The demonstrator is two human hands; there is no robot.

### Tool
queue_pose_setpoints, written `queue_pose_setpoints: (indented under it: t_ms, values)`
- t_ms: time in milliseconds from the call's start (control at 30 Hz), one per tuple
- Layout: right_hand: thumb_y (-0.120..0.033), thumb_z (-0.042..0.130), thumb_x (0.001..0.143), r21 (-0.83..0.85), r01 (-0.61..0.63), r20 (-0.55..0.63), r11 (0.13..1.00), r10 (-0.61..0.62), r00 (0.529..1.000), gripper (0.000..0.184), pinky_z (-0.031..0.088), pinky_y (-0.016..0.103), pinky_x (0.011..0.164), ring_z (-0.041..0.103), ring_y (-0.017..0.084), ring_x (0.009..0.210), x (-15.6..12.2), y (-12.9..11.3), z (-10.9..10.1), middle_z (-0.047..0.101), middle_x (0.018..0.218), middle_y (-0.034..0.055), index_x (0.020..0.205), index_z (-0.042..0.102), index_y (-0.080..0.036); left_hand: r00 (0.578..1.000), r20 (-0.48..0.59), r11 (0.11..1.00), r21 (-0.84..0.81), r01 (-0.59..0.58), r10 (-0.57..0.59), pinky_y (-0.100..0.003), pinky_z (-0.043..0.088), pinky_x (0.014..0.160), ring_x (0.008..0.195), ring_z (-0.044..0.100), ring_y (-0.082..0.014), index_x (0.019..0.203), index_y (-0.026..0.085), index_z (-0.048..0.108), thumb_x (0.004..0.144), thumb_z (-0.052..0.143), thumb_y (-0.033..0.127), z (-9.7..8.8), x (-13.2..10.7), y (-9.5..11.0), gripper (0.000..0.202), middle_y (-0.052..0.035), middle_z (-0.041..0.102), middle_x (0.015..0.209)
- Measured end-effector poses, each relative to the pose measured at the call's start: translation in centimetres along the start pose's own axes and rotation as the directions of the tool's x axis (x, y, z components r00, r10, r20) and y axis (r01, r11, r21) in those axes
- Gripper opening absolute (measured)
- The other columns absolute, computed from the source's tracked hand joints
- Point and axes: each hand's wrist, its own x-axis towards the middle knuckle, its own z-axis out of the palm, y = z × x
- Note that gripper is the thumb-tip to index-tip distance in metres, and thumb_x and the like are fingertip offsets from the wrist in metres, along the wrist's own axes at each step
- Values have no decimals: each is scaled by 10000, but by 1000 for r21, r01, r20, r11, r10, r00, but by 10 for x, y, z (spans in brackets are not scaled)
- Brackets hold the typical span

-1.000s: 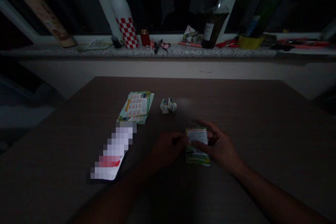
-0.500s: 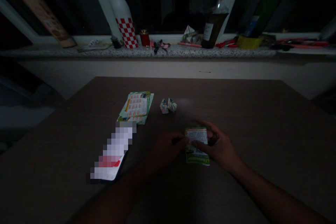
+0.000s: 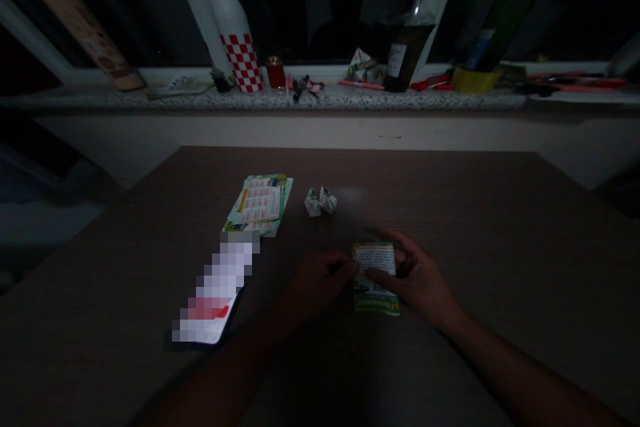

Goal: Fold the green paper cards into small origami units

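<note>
A small printed sheet of paper [image 3: 376,303], green with a white text area, is held upright in front of me over the table. My left hand [image 3: 323,280] pinches its left edge between thumb and fingers. On the other side, my right hand [image 3: 425,280] grips it with the thumb across the front and the fingers behind, partly hidden. Beyond the hands lie two small folded paper pieces [image 3: 321,202], side by side. To their left sits a stack of similar printed sheets [image 3: 257,203].
A phone [image 3: 215,300] with a lit, blurred screen lies left of my left arm on the brown table [image 3: 450,193]. Along the granite windowsill [image 3: 320,101] stand a checkered bottle [image 3: 243,60], a dark cup [image 3: 403,57], a green bottle [image 3: 513,10] and several small items.
</note>
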Motion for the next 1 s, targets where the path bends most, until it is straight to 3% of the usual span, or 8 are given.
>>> queue_pose_setpoints:
  t_ms: [1000]
  values:
    - [-235, 786, 649, 6, -10, -6, 1000, 10, 1000, 684, 559, 270, 637, 697, 155, 679, 0, -1, 1, 752, 830, 23, 1246, 454, -198, 1000, -18, 999, 51, -4, 5, -212, 386, 568, 624, 554, -124, 822, 135, 704, 849, 532, 385, 1, 1, -3, 305, -8, 662, 705]
